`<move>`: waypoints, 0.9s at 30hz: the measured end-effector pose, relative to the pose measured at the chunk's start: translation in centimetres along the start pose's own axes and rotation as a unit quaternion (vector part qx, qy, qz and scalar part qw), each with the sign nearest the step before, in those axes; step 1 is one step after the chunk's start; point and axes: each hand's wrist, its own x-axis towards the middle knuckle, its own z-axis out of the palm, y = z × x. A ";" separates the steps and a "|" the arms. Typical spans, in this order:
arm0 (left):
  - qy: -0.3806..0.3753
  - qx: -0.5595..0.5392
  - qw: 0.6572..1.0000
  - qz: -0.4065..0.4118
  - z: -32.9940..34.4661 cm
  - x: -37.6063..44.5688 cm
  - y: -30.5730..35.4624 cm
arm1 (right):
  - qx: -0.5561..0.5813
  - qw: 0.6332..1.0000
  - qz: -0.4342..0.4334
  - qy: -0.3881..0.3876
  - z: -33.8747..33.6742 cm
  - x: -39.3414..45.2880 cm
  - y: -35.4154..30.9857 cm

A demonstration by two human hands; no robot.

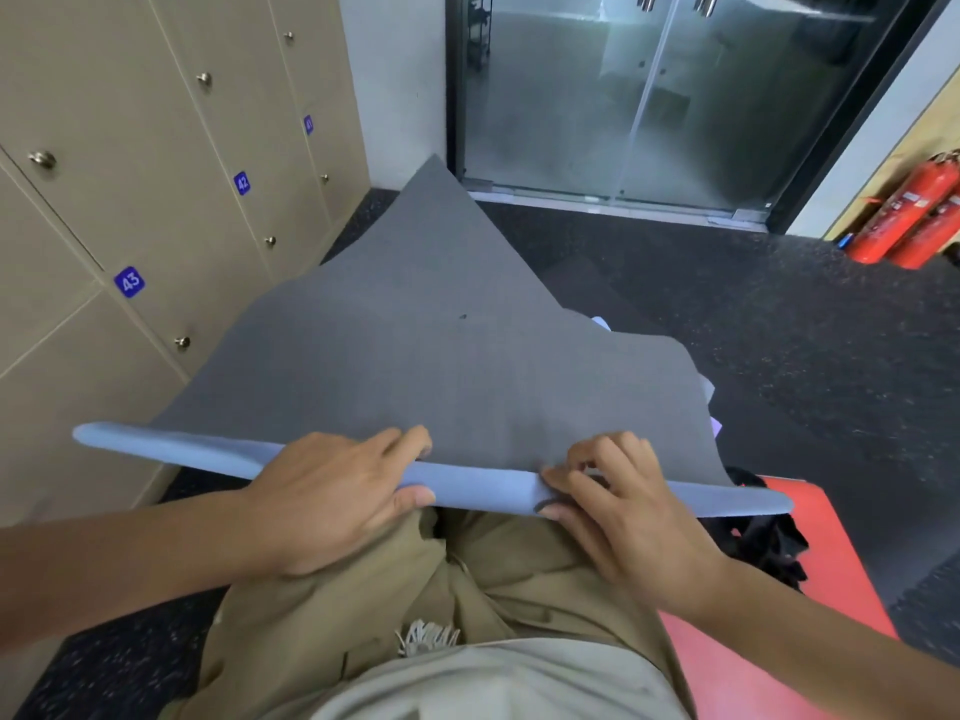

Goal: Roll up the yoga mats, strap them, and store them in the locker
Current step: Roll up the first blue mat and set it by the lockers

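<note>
A yoga mat [415, 345], grey on top and light blue underneath, lies spread on the dark floor in front of me, its far corner reaching toward the glass door. Its near edge is turned over into a thin blue roll [483, 483] across my lap. My left hand [332, 506] grips the roll left of centre, fingers over the top and thumb beneath. My right hand [618, 506] pinches the roll right of centre with curled fingers. A red mat [810, 574] lies on the floor at my right, partly under black straps [769, 537].
Beige lockers [130, 200] numbered 41 to 43 line the left wall, all doors closed. A glass door [649, 106] stands ahead. Two red fire extinguishers [909, 220] lean at the right wall. Something pale purple [602, 324] peeks from under the mat's right edge.
</note>
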 end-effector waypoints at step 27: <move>0.055 -0.109 0.992 -0.025 0.9 0.3 -0.3 | 0.155 0.976 0.127 -0.091 0.8 0.8 0.6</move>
